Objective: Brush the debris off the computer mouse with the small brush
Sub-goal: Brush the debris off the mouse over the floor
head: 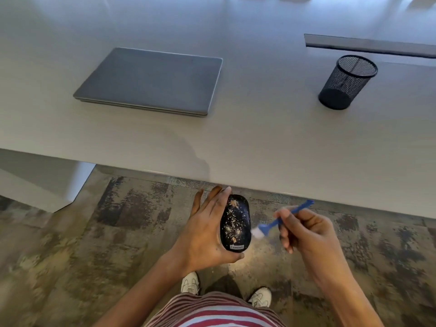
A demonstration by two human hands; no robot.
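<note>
Head view: one frame, seen from above, looking down past a striped shirt (212,312) and two white shoes (190,283).
Mouse (235,223): black, held in the air over the patterned floor (94,244), just in front of the table edge; its top is turned up and is speckled with pale debris (236,226); a small label is seen at its near end.
Left hand (205,230): the mouse is cradled from its left side and from below, fingers curved round its far end, thumb tucked under its near end.
Brush (278,220): blue handle, white bristles; it is tilted, bristles low and just beside the right edge of the mouse; contact cannot be told.
Right hand (304,232): the handle is pinched by curled fingers near its middle.
Table (259,138): grey; a closed laptop (151,81) is laid flat on it, and a black mesh cup (346,81) is stood well apart to the right.
</note>
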